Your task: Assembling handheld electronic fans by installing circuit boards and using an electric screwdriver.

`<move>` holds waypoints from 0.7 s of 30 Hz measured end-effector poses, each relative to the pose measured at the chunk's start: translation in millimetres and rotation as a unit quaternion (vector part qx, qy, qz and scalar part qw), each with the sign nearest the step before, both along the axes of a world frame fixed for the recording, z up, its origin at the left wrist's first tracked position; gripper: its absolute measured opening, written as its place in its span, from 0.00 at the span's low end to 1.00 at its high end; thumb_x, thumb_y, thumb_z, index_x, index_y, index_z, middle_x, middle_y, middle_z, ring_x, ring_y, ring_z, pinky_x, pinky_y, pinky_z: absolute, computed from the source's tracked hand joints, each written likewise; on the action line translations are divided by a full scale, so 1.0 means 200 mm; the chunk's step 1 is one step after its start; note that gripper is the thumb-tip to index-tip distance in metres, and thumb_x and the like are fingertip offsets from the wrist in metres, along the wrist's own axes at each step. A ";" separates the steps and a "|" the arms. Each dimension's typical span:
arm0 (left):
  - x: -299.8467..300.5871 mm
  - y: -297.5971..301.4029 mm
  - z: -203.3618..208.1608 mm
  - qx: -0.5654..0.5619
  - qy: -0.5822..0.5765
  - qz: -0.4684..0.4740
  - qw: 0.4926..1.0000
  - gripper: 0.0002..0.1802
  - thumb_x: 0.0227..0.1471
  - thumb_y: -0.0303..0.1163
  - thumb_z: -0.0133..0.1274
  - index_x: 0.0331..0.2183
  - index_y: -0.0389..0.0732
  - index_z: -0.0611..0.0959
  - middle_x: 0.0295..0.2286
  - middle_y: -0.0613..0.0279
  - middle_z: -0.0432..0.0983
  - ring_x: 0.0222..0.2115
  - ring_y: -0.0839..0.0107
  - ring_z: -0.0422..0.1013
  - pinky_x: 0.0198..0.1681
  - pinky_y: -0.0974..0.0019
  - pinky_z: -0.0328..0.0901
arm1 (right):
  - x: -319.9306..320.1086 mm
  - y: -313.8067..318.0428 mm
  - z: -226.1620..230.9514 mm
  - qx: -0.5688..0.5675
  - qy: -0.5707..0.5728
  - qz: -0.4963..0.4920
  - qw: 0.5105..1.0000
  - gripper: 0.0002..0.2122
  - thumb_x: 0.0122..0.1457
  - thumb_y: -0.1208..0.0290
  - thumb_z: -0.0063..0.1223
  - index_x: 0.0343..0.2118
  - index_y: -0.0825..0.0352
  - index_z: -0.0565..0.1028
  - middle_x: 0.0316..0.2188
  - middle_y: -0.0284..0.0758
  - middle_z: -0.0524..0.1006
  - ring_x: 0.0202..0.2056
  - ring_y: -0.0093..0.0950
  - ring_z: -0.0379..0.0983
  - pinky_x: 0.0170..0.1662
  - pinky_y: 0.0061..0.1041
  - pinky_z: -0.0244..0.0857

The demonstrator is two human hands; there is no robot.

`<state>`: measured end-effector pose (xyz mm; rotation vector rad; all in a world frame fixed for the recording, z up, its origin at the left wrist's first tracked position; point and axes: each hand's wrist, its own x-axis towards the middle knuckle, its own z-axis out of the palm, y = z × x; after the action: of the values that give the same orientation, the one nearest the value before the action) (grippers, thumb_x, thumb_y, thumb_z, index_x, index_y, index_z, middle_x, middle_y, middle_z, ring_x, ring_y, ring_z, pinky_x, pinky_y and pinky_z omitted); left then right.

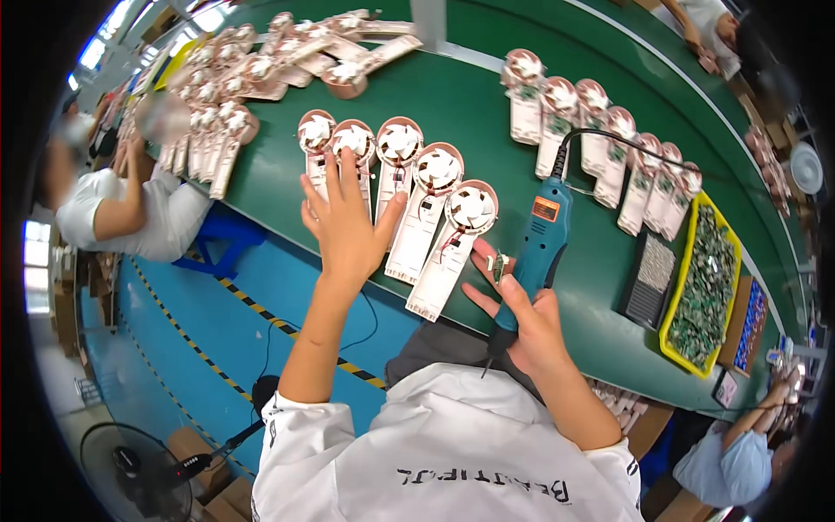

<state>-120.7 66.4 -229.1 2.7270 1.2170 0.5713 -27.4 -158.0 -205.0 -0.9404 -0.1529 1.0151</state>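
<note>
A row of several handheld-fan half shells, pale pink with white blades, lies in front of me; the nearest fan shell shows thin wires below its blade. My left hand is open, fingers spread over the shells on the left of the row, fingertips at their round heads. In my right hand a teal electric screwdriver is gripped, its bit pointing down toward me and its black cable running up. The same hand's fingers also hold a small green circuit board beside the nearest shell.
More fan shells with green boards stand in a row at the far right, and another pile lies far left. On the right are a yellow tray of circuit boards and a black box of screws. Co-workers sit at both sides.
</note>
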 end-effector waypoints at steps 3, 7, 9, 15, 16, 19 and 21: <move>-0.01 -0.03 -0.03 -0.009 -0.017 -0.004 1.000 0.49 0.51 0.58 0.51 0.63 0.40 0.53 0.62 0.42 0.46 0.60 0.27 0.39 0.56 0.30 0.41 | -0.05 0.01 0.01 -0.009 -0.007 -0.024 1.000 0.16 0.62 0.70 0.51 0.50 0.69 0.68 0.59 0.47 0.63 0.61 0.37 0.59 0.59 0.45 0.62; -0.04 -0.06 0.03 -0.038 -0.026 -0.042 0.998 0.48 0.51 0.57 0.52 0.63 0.40 0.55 0.62 0.41 0.46 0.59 0.25 0.39 0.56 0.28 0.39 | -0.08 0.00 0.06 -0.009 0.024 -0.063 0.998 0.17 0.63 0.68 0.50 0.52 0.67 0.66 0.59 0.49 0.62 0.62 0.40 0.58 0.58 0.49 0.61; -0.03 -0.07 0.03 -0.050 -0.041 -0.070 0.995 0.47 0.51 0.55 0.53 0.63 0.40 0.55 0.62 0.41 0.46 0.59 0.24 0.38 0.56 0.27 0.37 | -0.11 -0.02 0.08 -0.005 0.047 -0.081 0.996 0.18 0.63 0.66 0.50 0.53 0.67 0.64 0.59 0.50 0.63 0.62 0.42 0.56 0.58 0.51 0.61; -0.15 -0.17 0.13 -0.091 -0.153 -0.216 0.960 0.34 0.54 0.41 0.53 0.60 0.44 0.65 0.62 0.47 0.50 0.63 0.37 0.39 0.60 0.32 0.32 | -0.16 -0.05 0.06 -0.003 0.045 -0.097 0.994 0.16 0.64 0.69 0.48 0.51 0.71 0.64 0.58 0.51 0.64 0.61 0.42 0.59 0.59 0.49 0.60; -0.16 -0.22 0.18 -0.092 -0.073 -0.259 0.959 0.31 0.54 0.39 0.51 0.59 0.44 0.67 0.62 0.51 0.53 0.63 0.41 0.42 0.61 0.34 0.31 | -0.17 -0.04 0.05 -0.005 0.047 -0.106 0.993 0.15 0.63 0.71 0.48 0.50 0.72 0.65 0.55 0.49 0.67 0.59 0.39 0.63 0.59 0.46 0.62; -0.12 -0.23 0.17 -0.091 0.010 -0.285 0.954 0.27 0.57 0.37 0.46 0.58 0.50 0.68 0.62 0.53 0.52 0.63 0.43 0.43 0.60 0.33 0.30 | -0.16 -0.03 0.03 -0.042 -0.018 -0.065 0.997 0.23 0.64 0.63 0.47 0.58 0.69 0.60 0.58 0.51 0.64 0.62 0.41 0.58 0.59 0.47 0.59; -0.09 -0.22 0.16 -0.069 0.038 -0.276 0.958 0.27 0.57 0.37 0.46 0.59 0.51 0.68 0.62 0.52 0.52 0.63 0.43 0.43 0.60 0.32 0.30 | -0.15 -0.04 0.01 -0.046 -0.024 -0.068 0.996 0.23 0.64 0.63 0.48 0.57 0.70 0.61 0.57 0.51 0.65 0.61 0.40 0.60 0.59 0.46 0.60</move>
<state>-139.2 23.2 -197.8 2.7971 0.4345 0.3010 -57.2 -165.6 -202.4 -1.0453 -0.0819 0.8790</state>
